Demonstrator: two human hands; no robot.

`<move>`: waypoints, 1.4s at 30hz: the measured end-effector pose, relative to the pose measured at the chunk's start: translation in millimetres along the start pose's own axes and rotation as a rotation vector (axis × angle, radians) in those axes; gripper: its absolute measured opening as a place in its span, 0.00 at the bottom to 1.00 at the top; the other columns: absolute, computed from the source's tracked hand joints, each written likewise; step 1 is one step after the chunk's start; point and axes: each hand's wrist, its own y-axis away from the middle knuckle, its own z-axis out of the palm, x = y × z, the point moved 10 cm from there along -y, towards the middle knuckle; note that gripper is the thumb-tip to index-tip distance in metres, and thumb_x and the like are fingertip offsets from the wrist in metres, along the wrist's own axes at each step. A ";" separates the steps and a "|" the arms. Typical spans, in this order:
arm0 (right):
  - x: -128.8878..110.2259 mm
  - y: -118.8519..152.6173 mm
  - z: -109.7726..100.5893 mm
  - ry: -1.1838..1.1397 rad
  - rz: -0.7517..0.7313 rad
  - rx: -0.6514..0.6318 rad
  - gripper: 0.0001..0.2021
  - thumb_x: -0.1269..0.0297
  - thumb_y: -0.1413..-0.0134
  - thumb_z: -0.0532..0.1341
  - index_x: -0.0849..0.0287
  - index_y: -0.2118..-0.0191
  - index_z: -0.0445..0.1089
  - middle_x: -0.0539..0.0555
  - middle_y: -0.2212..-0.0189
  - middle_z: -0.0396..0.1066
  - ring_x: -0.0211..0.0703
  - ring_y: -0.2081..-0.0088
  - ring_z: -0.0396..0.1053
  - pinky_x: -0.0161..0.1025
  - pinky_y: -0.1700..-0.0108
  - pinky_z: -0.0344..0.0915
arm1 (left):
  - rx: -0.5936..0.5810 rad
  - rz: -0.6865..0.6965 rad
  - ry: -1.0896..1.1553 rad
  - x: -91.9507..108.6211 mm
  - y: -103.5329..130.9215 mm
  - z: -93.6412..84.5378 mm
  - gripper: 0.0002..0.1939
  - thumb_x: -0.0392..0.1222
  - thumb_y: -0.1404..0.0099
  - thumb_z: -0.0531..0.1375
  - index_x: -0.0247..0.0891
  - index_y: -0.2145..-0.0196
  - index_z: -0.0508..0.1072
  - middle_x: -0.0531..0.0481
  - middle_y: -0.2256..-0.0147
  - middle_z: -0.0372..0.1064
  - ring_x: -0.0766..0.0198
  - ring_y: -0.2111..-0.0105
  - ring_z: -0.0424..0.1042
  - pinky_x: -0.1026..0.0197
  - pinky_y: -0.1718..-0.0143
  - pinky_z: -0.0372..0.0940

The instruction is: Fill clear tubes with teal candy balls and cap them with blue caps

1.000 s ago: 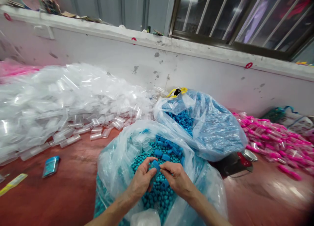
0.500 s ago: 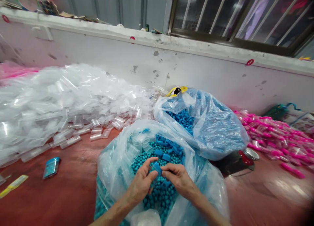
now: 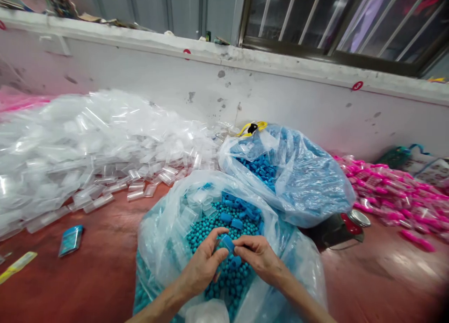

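Observation:
Above an open plastic bag [image 3: 157, 225] of teal beads [image 3: 199, 236], my left hand [image 3: 205, 262] grips a small clear plastic case between thumb and fingers. A blue cap [image 3: 228, 242] sits at the case's upper end. My right hand [image 3: 261, 258] pinches at the cap's right side with thumb and forefinger; the fingertips partly cover what they touch. Several loose blue caps [image 3: 236, 224] and empty clear cases [image 3: 189, 215] lie on the beads. How full the held case is, I cannot tell.
A heap of clear cases [image 3: 115, 140] spreads along the wall. Behind the beads stands a bag of blue caps [image 3: 312, 173]. Pink packaged pieces [image 3: 386, 187] and a dark container with a metal lid [image 3: 358, 218] are at right. A filled, capped case [image 3: 70, 241] lies at left.
The held case and blue cap have shifted slightly right, towards my right fingers. Both hands keep their hold. The whole view has moved a little.

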 end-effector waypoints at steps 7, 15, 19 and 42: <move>-4.4 3.1 0.7 -0.020 -0.001 -0.020 0.09 0.65 0.51 0.56 0.61 0.76 0.70 0.46 0.82 0.59 0.32 0.78 0.54 0.30 0.75 0.52 | -0.028 0.025 -0.090 10.1 -0.6 3.7 0.13 0.42 0.40 0.50 0.40 0.57 0.61 0.59 0.77 0.54 0.75 0.84 0.50 0.69 0.81 0.53; 0.8 13.1 -5.2 -0.056 0.028 -0.051 0.09 0.63 0.50 0.56 0.60 0.74 0.71 0.46 0.83 0.59 0.32 0.79 0.54 0.30 0.76 0.52 | -0.077 -0.029 0.023 2.8 7.3 18.6 0.19 0.46 0.40 0.49 0.41 0.51 0.57 0.56 0.74 0.58 0.74 0.85 0.52 0.69 0.84 0.53; -4.7 13.9 -3.5 0.092 -0.042 0.009 0.10 0.64 0.49 0.55 0.59 0.74 0.71 0.47 0.82 0.61 0.34 0.78 0.56 0.31 0.75 0.53 | 0.103 0.088 -0.113 12.1 6.9 2.3 0.13 0.43 0.42 0.53 0.40 0.58 0.64 0.57 0.77 0.56 0.70 0.78 0.56 0.69 0.76 0.56; -17.4 1.4 24.3 0.200 0.008 -0.049 0.31 0.60 0.55 0.60 0.57 0.43 0.53 0.59 0.49 0.59 0.50 0.49 0.58 0.46 0.50 0.57 | 0.177 -0.013 0.080 0.0 2.6 -13.0 0.25 0.49 0.41 0.52 0.41 0.47 0.56 0.56 0.76 0.60 0.71 0.81 0.55 0.67 0.78 0.56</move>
